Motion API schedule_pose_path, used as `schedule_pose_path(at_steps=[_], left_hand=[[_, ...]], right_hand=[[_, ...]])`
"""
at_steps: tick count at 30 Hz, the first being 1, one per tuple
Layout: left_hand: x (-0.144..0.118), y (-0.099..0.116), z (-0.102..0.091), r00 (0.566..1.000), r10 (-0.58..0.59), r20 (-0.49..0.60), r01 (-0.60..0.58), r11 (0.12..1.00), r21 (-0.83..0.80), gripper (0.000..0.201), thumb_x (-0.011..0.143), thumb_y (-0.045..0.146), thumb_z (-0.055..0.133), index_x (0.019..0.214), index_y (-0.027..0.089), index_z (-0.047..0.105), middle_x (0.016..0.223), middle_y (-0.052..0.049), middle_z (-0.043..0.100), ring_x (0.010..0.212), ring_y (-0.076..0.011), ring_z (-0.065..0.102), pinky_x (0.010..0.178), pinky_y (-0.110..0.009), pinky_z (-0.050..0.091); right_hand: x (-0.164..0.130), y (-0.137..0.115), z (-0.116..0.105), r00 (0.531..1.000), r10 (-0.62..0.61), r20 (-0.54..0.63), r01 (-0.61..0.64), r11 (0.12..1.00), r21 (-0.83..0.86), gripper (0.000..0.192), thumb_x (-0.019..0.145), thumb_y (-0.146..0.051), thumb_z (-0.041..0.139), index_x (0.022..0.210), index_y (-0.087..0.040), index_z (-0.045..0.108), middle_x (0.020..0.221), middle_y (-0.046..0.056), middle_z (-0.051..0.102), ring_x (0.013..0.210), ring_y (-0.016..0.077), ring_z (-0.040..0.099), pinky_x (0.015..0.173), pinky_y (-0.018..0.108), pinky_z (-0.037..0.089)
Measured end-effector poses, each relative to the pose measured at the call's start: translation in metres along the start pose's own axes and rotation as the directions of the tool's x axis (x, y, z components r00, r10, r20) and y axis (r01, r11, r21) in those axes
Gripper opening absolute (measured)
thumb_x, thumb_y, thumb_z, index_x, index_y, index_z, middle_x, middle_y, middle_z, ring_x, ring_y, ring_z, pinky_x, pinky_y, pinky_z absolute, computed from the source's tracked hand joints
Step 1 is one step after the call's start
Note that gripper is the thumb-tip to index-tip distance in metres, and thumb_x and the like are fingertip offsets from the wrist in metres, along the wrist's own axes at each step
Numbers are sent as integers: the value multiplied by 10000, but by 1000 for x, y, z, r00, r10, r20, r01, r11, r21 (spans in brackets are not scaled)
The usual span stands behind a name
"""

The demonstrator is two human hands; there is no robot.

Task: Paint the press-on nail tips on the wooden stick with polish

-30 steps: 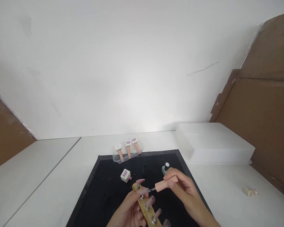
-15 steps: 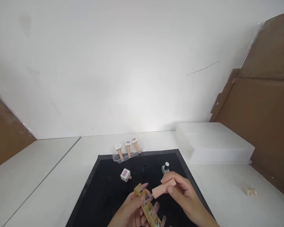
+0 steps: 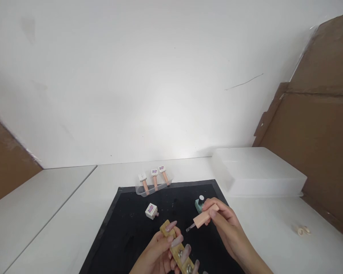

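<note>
Brush lifted off nail strip, right hand pinching brush, left hand gripping strip

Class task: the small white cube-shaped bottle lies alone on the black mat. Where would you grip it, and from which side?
Grip the white bottle across its two flat side faces, coming from above. It is apart from other things on the black mat, so both faces look free; its neck pointing right looks too short to hold.

Left hand low near the mat's near edge, fingers curled in a grip, thumb on top. Right hand raised just beside it, fingertips pinched, forearm running off the near-right.
</note>
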State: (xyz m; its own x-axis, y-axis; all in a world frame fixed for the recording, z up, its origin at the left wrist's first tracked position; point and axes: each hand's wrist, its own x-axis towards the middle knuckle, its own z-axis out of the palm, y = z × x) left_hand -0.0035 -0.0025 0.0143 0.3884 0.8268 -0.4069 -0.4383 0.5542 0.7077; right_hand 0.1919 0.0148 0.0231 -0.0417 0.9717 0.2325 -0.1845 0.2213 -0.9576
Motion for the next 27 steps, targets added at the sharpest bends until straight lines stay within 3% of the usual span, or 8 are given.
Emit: schedule_pose_path(at_steps=[8, 13, 21, 27], left_hand=[[3, 3, -1, 993, -25, 119, 23, 1000, 13, 236, 669, 359, 716, 771, 162, 635, 533, 45, 422, 489, -85, 414, 519, -240, 378], [6, 0, -3, 986, 14, 167, -16, 1000, 9, 267, 649, 379, 728, 788, 172, 631, 571, 37, 445, 556, -112, 473, 536, -245, 359], [10, -2, -8, 972, 14, 233, -24, 999, 38, 277, 653, 397, 721, 785, 177, 616, 570, 36, 468, 525, -91, 424, 546, -247, 348], [12, -3, -9, 968, 16, 250, -22, 999, 25, 311, 606, 400, 756, 753, 171, 606, 541, 51, 452, 509, -83, 416, 519, -233, 325]], right_hand=[[-6, -3, 3, 986, 8, 167, -11, 1000, 17, 211, 814, -448, 585, 873, -260, 662, 757, 6, 548, 686, 164, 523, 637, 254, 413], [-7, -10, 7, 980, 27, 198, -30, 999, 14, 209, 794, -456, 604, 830, -259, 666, 777, 3, 528, 691, 159, 507, 636, 245, 415], [-3, -9, 7, 977, 75, 200, -71, 997, -26, 233, 822, -456, 570, 816, -237, 649, 667, -22, 492, 632, 137, 463, 617, 231, 381], [-2, 1, 1, 993, 85, 86, -86, 996, 11, 240, 831, -441, 568, 780, -217, 638, 680, -18, 484, 625, 137, 452, 612, 244, 370]])
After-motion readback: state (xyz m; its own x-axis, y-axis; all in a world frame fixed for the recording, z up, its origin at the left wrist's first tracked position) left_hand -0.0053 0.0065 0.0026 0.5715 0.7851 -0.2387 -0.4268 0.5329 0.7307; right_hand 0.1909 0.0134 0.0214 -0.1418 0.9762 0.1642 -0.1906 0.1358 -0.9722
